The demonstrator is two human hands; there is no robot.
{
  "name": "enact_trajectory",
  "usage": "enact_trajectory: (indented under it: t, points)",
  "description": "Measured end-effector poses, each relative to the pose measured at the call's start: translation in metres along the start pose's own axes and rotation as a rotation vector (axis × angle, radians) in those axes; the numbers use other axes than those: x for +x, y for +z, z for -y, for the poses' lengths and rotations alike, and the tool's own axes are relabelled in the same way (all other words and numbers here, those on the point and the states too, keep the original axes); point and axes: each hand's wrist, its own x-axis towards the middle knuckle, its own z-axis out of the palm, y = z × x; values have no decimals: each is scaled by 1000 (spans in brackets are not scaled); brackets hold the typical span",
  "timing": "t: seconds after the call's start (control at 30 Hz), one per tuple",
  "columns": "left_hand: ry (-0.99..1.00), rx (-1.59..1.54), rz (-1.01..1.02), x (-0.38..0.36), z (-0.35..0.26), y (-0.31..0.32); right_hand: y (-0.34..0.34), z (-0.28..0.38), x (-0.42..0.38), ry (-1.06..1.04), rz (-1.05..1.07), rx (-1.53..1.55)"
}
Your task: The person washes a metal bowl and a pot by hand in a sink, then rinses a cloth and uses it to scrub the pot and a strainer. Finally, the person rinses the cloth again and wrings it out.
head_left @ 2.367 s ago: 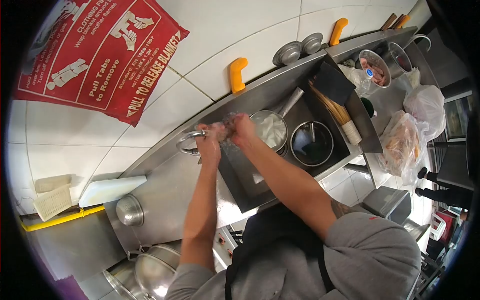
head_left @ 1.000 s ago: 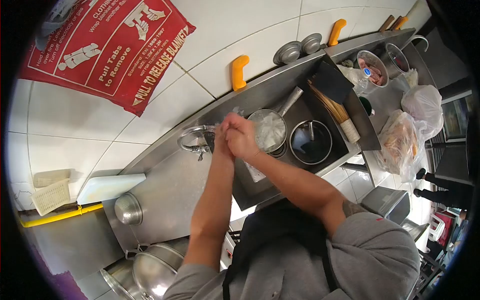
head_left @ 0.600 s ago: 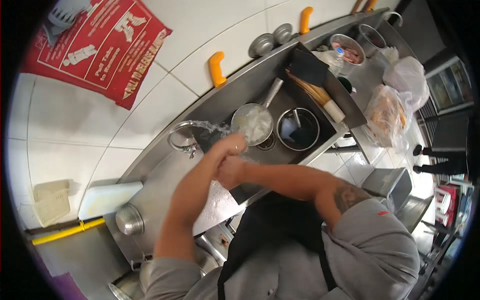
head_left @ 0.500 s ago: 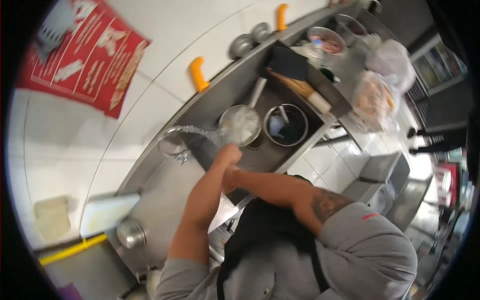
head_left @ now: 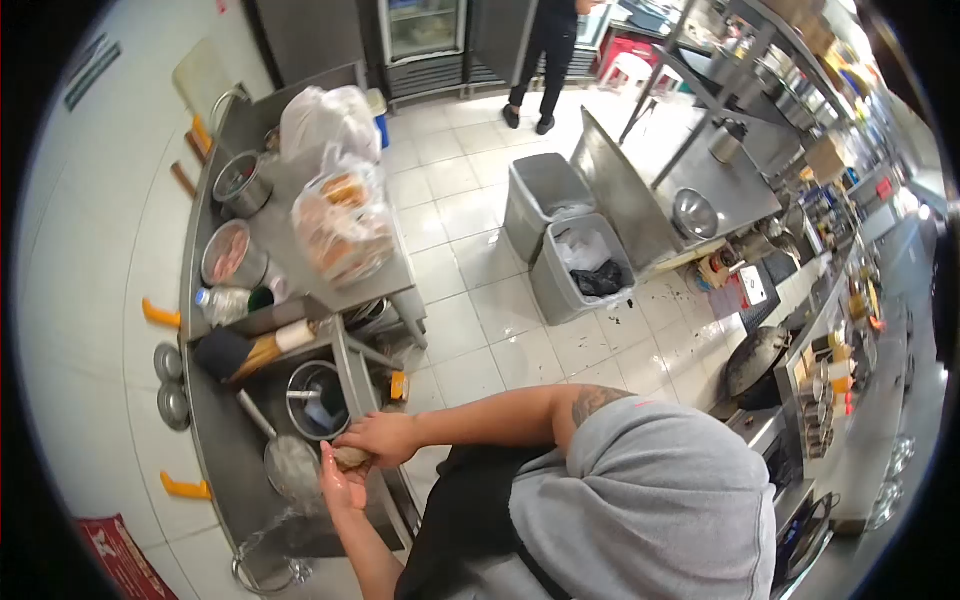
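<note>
Over the metal sink (head_left: 238, 440), my right hand (head_left: 385, 438) is closed around a small pale brown lump (head_left: 350, 457) whose kind I cannot make out. My left hand (head_left: 343, 487) lies palm up against the lump, wet, with its fingers stretched out. Just left of my hands, a long-handled pan (head_left: 291, 468) stands in the sink with whitish contents that are blurred. Behind my right hand sits a round metal pot (head_left: 318, 399) with dark liquid and a utensil in it. Water runs from the faucet (head_left: 262, 568) toward the pan.
A wooden-handled tool (head_left: 262, 352) lies across the sink's far end. Beyond it are a metal pot of pinkish meat (head_left: 232, 258), a plastic bottle (head_left: 222, 305) and bulging plastic bags (head_left: 343, 220). Grey bins (head_left: 583, 270) stand on the tiled floor (head_left: 470, 300). A person (head_left: 545, 60) stands farther back.
The view has swung right, bringing the bins and far kitchen into sight. My hands have moved away from the faucet stream toward the sink's outer side, and the brown lump now shows between them.
</note>
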Motion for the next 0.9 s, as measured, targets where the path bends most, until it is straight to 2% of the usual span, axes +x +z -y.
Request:
enact_trajectory:
  t: [0.03,0.07,0.1,0.13,0.17,0.23,0.27,0.3,0.33,0.37,0.4,0.43,0.47,0.5,0.53,0.57,0.6,0.63,0.67,0.7,0.73,0.77,0.83,0.9]
  points:
    - [11,-13,28,6,6,20,-9,-16,-14,119,33,91]
    - [-26,39,128,21,17,14,-19,-31,-30,236,67,184]
    - [1,192,22,21,24,28,-30,-49,-48,349,102,277]
    - [34,340,-84,21,33,47,-42,-69,-74,430,61,368]
    - [69,489,-193,23,41,59,-50,-89,-111,596,-16,410]
    - [52,565,-140,30,56,54,-86,-110,-184,977,-147,503]
    - [9,553,-102,34,64,47,-60,-172,-237,1017,-304,369]
    - [-6,552,-119,34,73,44,-81,-176,-284,1150,-397,339]
    - [-26,551,-140,30,82,41,-95,-185,-335,1114,-580,285]
    - [-35,575,-171,26,91,36,-117,-201,-384,1352,-444,150]
    - [-45,598,-204,23,100,33,-175,-154,-411,1502,-581,280]
    - [-61,591,-237,17,107,32,-189,-166,-465,1522,-633,22]
    - [-77,586,-270,9,113,33,-223,-161,-508,1648,-744,197]
    - [-91,577,-303,3,117,41,-235,-178,-567,1656,-865,-73]
    - [-92,565,-302,-8,119,54,-292,-127,-569,1759,-853,-124]
    - [-92,552,-302,-22,117,68,-315,-140,-626,1662,-897,-273]
    - [-90,540,-300,-29,114,79,-358,-118,-641,1671,-992,-319]
    - [-102,539,-248,-29,113,86,-387,-127,-677,1651,-1072,-581]
    - [-114,538,-199,-29,112,87,-428,-112,-685,1696,-1160,-464]
    - [-126,537,-153,-27,110,86,-461,-104,-695,1713,-1137,-599]
    - [-113,552,-169,-23,109,87,-489,-84,-681,1908,-1058,-704]
    - [-94,579,-179,-19,106,86,-500,-81,-683,1856,-1155,-911]
    - [-55,625,-198,-6,96,85,-526,-86,-679,1922,-1204,-833]
    - [-2,631,-382,-3,84,88,-521,-112,-669,1814,-1209,-885]
